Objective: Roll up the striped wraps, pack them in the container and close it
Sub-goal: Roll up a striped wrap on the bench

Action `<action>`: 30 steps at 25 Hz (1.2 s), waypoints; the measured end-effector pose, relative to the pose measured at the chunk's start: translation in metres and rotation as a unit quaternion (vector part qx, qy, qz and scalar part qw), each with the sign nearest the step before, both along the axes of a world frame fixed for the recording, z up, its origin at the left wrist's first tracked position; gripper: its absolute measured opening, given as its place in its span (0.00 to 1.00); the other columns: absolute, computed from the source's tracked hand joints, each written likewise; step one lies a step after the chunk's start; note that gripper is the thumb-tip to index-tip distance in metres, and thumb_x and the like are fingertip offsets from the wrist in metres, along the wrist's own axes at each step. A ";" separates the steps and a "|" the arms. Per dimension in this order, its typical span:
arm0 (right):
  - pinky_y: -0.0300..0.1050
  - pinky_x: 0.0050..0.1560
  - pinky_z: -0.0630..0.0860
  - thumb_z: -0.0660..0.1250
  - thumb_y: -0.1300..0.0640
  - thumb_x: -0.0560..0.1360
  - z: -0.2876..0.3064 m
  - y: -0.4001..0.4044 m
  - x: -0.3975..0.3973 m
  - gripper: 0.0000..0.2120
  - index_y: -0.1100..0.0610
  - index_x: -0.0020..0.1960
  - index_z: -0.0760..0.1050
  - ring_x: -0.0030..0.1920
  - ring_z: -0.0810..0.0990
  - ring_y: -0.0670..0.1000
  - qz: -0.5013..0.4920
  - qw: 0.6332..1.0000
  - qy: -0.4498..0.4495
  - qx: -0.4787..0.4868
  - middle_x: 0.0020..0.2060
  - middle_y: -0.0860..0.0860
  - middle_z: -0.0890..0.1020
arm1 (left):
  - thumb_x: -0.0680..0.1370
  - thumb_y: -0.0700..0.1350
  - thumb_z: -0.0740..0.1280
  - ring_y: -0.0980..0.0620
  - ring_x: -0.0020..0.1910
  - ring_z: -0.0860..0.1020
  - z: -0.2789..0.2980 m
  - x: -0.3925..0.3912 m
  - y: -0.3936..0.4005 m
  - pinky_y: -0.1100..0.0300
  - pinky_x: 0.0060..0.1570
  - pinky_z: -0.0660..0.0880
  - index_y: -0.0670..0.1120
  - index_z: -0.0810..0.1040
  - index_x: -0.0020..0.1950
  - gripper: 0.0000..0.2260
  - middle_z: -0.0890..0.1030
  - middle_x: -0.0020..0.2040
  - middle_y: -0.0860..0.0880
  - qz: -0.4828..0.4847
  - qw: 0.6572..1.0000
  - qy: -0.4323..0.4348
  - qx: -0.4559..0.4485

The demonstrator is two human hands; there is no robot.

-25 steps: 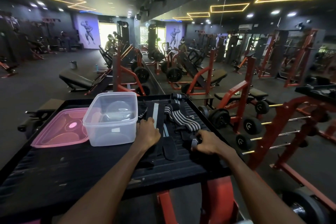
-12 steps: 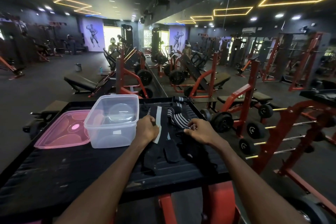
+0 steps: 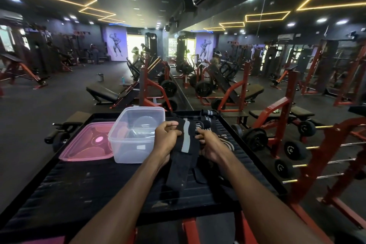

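A long black wrap with a grey stripe (image 3: 185,140) lies lengthwise on the black ribbed platform (image 3: 79,188). My left hand (image 3: 166,136) grips its far end on the left side, and my right hand (image 3: 210,144) holds it on the right. More striped wraps (image 3: 202,125) lie bunched just beyond my hands, one rolled (image 3: 208,112) at the platform's far edge. The clear plastic container (image 3: 134,136) stands open to the left of my left hand. Its pink lid (image 3: 87,144) lies flat further left.
The platform ends in raised edges; beyond its right side stands a red rack of dumbbells (image 3: 293,150). Red weight benches (image 3: 247,93) and machines fill the dark gym floor ahead. A mirror wall runs along the right.
My right hand moved up from the platform's near right part to the wrap. Both hands now hold the grey-striped wrap, lifted a little toward me. The view tilted downward.
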State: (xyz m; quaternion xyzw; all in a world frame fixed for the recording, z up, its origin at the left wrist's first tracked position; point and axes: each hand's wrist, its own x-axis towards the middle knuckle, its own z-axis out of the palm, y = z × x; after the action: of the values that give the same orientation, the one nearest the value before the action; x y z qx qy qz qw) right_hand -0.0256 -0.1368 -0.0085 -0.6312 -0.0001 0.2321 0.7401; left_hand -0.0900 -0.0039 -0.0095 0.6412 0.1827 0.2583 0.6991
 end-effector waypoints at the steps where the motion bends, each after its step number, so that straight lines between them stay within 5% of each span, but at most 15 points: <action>1: 0.38 0.24 0.75 0.65 0.56 0.81 0.001 0.003 -0.003 0.13 0.58 0.38 0.76 0.24 0.76 0.49 -0.009 1.000 0.008 0.011 0.27 0.50 0.78 | 0.71 0.31 0.69 0.44 0.54 0.82 -0.002 -0.003 0.000 0.46 0.59 0.79 0.46 0.81 0.50 0.13 0.84 0.51 0.43 -0.009 1.000 -0.004 -0.027; 3: 0.40 0.25 0.77 0.64 0.63 0.79 0.001 0.007 -0.009 0.07 0.63 0.45 0.80 0.29 0.82 0.52 -0.008 0.999 0.016 0.036 0.32 0.55 0.84 | 0.71 0.33 0.69 0.44 0.47 0.82 -0.002 -0.007 0.001 0.48 0.52 0.79 0.44 0.80 0.46 0.09 0.84 0.46 0.43 -0.025 0.997 -0.012 -0.068; 6: 0.46 0.39 0.81 0.61 0.63 0.74 0.005 0.008 -0.013 0.13 0.66 0.54 0.80 0.37 0.83 0.57 0.041 0.994 0.033 0.098 0.41 0.59 0.85 | 0.75 0.43 0.68 0.47 0.40 0.82 0.004 -0.008 0.003 0.53 0.44 0.77 0.44 0.83 0.43 0.05 0.85 0.39 0.47 -0.061 0.992 0.006 -0.109; 10: 0.49 0.44 0.77 0.60 0.62 0.69 0.006 -0.001 -0.014 0.14 0.65 0.47 0.82 0.38 0.82 0.58 0.106 0.990 0.031 0.093 0.40 0.59 0.84 | 0.75 0.52 0.69 0.44 0.46 0.86 0.013 0.001 0.010 0.51 0.52 0.81 0.42 0.85 0.50 0.14 0.87 0.44 0.44 -0.101 0.989 0.079 -0.070; 14: 0.45 0.37 0.69 0.71 0.47 0.68 0.007 -0.002 -0.010 0.12 0.57 0.38 0.80 0.34 0.74 0.53 0.100 0.995 -0.013 -0.002 0.36 0.53 0.78 | 0.75 0.45 0.70 0.44 0.43 0.85 0.021 0.000 0.009 0.50 0.47 0.82 0.41 0.83 0.51 0.09 0.87 0.43 0.42 -0.087 0.993 0.082 -0.006; 17: 0.42 0.31 0.68 0.66 0.42 0.77 0.016 -0.006 -0.004 0.21 0.54 0.32 0.75 0.27 0.73 0.50 0.038 0.998 -0.033 -0.022 0.24 0.49 0.76 | 0.74 0.41 0.68 0.44 0.42 0.83 0.024 -0.008 0.003 0.53 0.44 0.79 0.43 0.82 0.48 0.05 0.86 0.45 0.40 -0.151 0.986 0.067 -0.034; 21: 0.45 0.32 0.82 0.71 0.58 0.77 0.018 -0.007 0.001 0.07 0.62 0.50 0.82 0.34 0.84 0.53 -0.024 0.997 -0.049 0.056 0.38 0.57 0.86 | 0.72 0.40 0.67 0.39 0.48 0.82 0.014 -0.021 0.006 0.47 0.56 0.79 0.36 0.82 0.58 0.17 0.83 0.54 0.35 -0.297 0.942 0.122 -0.102; 24: 0.45 0.37 0.83 0.72 0.66 0.74 0.009 -0.002 -0.002 0.04 0.63 0.49 0.82 0.37 0.84 0.53 -0.007 0.996 -0.078 0.042 0.45 0.61 0.85 | 0.76 0.45 0.67 0.41 0.56 0.81 0.008 -0.029 0.014 0.45 0.63 0.75 0.39 0.81 0.63 0.17 0.82 0.60 0.38 -0.370 0.912 0.161 -0.076; 27: 0.41 0.36 0.82 0.70 0.67 0.75 0.003 0.007 -0.011 0.02 0.63 0.47 0.82 0.34 0.85 0.51 0.026 0.995 -0.094 0.037 0.41 0.59 0.85 | 0.78 0.53 0.68 0.44 0.52 0.83 0.004 -0.025 0.017 0.48 0.54 0.78 0.43 0.82 0.62 0.18 0.85 0.54 0.43 -0.285 0.943 0.157 -0.064; 30: 0.44 0.41 0.84 0.69 0.65 0.77 0.003 0.014 -0.022 0.06 0.67 0.51 0.82 0.38 0.86 0.53 0.074 0.991 -0.098 0.047 0.42 0.60 0.86 | 0.79 0.48 0.70 0.41 0.51 0.85 0.000 -0.016 0.019 0.46 0.57 0.80 0.37 0.82 0.56 0.15 0.86 0.50 0.39 -0.167 0.976 0.072 -0.124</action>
State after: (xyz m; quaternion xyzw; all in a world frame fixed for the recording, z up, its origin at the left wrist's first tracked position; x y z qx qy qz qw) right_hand -0.0475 -0.1231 -0.0051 -0.6138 -0.1302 0.2235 0.7458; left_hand -0.1061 0.0153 -0.0094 0.5878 0.1538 0.0667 0.7914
